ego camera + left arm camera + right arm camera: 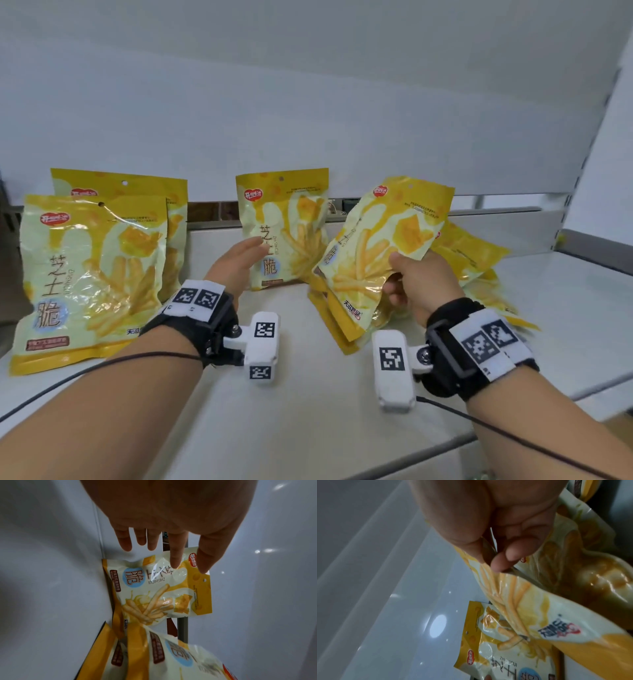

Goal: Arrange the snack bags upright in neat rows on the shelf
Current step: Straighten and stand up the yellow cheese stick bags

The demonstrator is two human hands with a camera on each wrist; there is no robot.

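Yellow-and-cream snack bags with printed fries stand on a white shelf (308, 394). Two bags (92, 274) stand upright at the left, one behind the other. A third bag (284, 229) (161, 589) stands upright at the back centre. My left hand (239, 263) (171, 547) reaches toward it with straight fingers, fingertips at its left edge. My right hand (418, 284) (496, 555) pinches the side edge of a tilted bag (380, 240) (530, 601), lifted above the shelf to the right of the centre bag.
Several more bags (479, 274) lie flat in a loose pile at the right, partly under the lifted one. The white back wall (308, 120) rises behind the shelf. A shelf upright (582, 154) stands at the far right. Bare shelf lies between the left and centre bags.
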